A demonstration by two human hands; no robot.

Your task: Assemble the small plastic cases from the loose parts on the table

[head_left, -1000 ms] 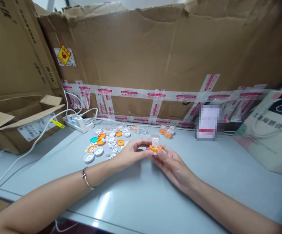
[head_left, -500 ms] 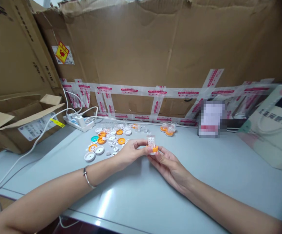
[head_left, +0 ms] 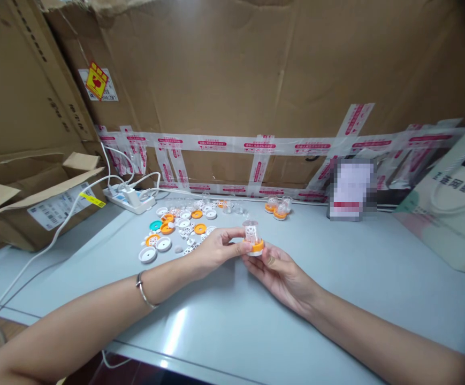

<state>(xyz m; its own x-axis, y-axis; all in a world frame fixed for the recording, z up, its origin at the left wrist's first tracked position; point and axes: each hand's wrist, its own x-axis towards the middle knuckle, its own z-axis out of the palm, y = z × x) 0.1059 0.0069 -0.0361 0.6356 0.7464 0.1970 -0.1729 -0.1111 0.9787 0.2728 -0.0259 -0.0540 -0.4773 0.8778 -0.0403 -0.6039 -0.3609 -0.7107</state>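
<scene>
We pinch a small clear-domed piece (head_left: 251, 231) between the thumb and fingers of our left hand (head_left: 218, 248), while our right hand (head_left: 284, 272) curls in from the other side with its fingertips at the base. The piece stands roughly upright, just above the surface (head_left: 328, 267), its orange ring below the dome and white bits showing inside. A metal bracelet (head_left: 146, 291) circles our left wrist. Just beyond the left hand we have scattered white discs (head_left: 147, 255), orange rings (head_left: 199, 229) and a teal disc (head_left: 155, 225); beyond the right, a close group of similar domed pieces (head_left: 279, 214). Farther out we see a power strip (head_left: 136, 205), an open carton (head_left: 51, 200), a pixelated object (head_left: 350, 187), a printed bag (head_left: 444, 224) and a large taped cardboard box (head_left: 216, 69) along the back.
</scene>
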